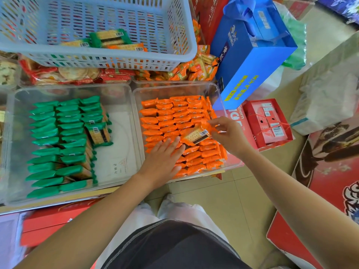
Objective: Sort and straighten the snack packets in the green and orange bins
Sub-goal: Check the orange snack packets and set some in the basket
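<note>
Forearms enter from the lower edge and are cut off by it, crossing a dark garment and pale trousers above the tiled floor (223, 200). Left hand (165, 158) lies flat, fingers straight and close together, on the near rows of the orange packets (174, 117). It hides those beneath the palm, and its grip is apart and holds nothing. Right hand (228, 136) pinches the end seam of a single orange packet (196, 135), grip clamped on the wrapper. This packet is tilted above the rows, with a pale cracker and a barcode facing up. Orange bin (174, 91), a clear tub, holds its packets on edge in roughly four close columns that nearly fill it. Green bin (120, 136), just beside it on the left, carries green packets (58, 133) in three columns along its left part, one lying flat on top. Its right part shows bare base with a faint, unreadable label. Beyond the right hand stand a red carton (270, 123) and a blue gift bag (250, 61), the bag's corner overlapping the orange bin's far right corner. Farthest, a grey-blue lattice basket (174, 35) holding a few packets rests over further snack trays and hides most of them.
</note>
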`<state>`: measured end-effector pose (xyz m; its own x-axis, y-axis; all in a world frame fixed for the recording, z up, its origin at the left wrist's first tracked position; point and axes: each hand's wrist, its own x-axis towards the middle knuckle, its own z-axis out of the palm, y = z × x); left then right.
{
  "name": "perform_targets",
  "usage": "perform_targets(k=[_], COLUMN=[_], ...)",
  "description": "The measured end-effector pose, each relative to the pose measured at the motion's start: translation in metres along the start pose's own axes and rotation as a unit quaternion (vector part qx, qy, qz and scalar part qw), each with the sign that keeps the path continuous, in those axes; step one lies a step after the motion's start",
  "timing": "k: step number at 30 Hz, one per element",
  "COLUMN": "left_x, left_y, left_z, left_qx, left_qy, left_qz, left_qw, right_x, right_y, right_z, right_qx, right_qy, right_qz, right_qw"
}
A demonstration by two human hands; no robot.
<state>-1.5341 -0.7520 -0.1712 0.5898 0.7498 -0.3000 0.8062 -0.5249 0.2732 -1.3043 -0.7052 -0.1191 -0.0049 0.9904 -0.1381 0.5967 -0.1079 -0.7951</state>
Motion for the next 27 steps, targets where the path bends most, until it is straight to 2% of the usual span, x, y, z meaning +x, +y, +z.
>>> perform_targets(k=[6,13,19,23,27], left_x=[-0.004,-0.005,-0.004,-0.007,-0.006], left_y=[-0.005,-0.009,-0.015,-0.022,-0.025], left_z=[0.004,0.004,0.004,0.006,0.006], left_qx=[0.076,0.108,0.105,0.105,0.101], left_qy=[-0.058,-0.061,-0.055,-0.036,-0.016], left_qz=[0.004,0.008,0.017,0.035,0.052], left_qw=[0.995,0.992,0.993,0.993,0.993], right_x=[0.002,0.008,0.001,0.004,0.006], right_y=[0.011,0.017,0.022,0.027,0.03], right_z=[-0.004,0.0,0.02,0.027,0.042], right_qx=[-0.066,-0.07,-0.068,-0.101,-0.202], right_qy=[-0.021,-0.051,-0.113,-0.077,-0.035], right_qz=[-0.035,-0.025,-0.022,-0.035,-0.075], right_qw=[0.997,0.996,0.991,0.991,0.976])
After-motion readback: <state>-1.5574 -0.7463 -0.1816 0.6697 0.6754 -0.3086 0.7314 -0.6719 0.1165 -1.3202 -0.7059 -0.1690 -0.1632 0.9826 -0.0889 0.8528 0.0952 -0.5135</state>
